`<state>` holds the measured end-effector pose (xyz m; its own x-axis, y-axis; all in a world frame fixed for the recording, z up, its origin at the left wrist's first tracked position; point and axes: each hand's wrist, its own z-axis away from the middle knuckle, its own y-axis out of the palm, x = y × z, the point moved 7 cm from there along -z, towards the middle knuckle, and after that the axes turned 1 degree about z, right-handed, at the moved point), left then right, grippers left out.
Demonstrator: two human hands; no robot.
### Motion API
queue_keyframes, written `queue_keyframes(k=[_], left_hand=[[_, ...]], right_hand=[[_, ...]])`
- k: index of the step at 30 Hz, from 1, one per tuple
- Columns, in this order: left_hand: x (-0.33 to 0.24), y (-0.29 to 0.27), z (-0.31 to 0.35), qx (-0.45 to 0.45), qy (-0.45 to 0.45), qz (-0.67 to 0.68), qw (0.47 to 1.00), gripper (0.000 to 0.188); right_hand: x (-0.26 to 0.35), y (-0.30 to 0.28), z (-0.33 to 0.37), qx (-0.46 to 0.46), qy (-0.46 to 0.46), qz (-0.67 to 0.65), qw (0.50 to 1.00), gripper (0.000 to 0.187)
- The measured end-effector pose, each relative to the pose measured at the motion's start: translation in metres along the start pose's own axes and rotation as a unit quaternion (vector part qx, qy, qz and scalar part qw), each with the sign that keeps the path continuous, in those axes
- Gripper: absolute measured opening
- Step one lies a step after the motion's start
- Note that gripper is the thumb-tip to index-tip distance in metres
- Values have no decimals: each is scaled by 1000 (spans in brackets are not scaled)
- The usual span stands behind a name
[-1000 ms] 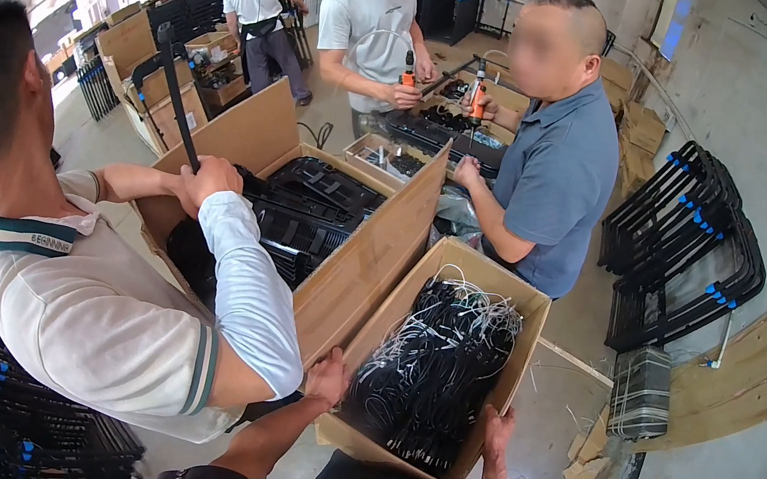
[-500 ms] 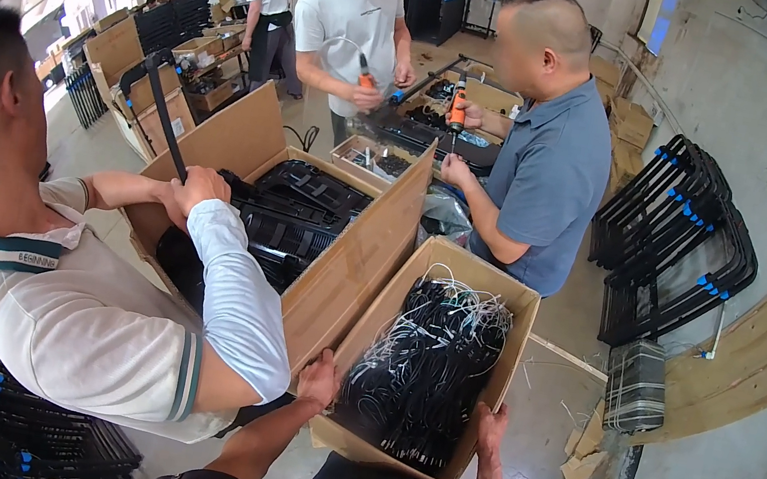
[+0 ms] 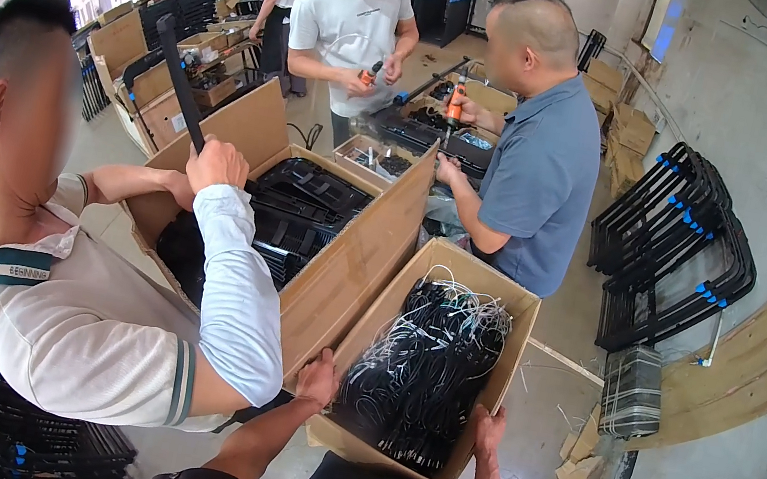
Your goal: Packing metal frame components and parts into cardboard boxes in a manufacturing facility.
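Concrete floor [image 3: 568, 412] — both hands [image 3: 317, 383] gripping cardboard box [image 3: 415, 296]

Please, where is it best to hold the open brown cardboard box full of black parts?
Probably low on both long side walls of the open brown cardboard box, as the left hand and right hand grip now: it looks heavily loaded, and its upper rim seems thin.
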<state>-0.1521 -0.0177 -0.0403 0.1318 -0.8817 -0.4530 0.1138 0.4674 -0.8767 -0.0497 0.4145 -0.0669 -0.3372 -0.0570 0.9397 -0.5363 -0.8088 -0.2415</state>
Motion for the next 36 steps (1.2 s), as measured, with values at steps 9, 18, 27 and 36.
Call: queue_keyframes(k=[9,18,27,36], left_hand=[[3,1,-2,-29,14,-9,999,29],[-6,-7,3,-20,13,-7,1000,29],[0,2,0,-12,1,-3,1000,37],[0,0,-1,-17,10,-5,1000,31]], right_hand=[[-19,0,-12,-11,5,21,1000,39],[-22,-3,-13,-15,-6,38,999,44],[-19,-2,-10,-8,13,20,1000,42],[-15,0,-8,7,9,-22,1000,37]])
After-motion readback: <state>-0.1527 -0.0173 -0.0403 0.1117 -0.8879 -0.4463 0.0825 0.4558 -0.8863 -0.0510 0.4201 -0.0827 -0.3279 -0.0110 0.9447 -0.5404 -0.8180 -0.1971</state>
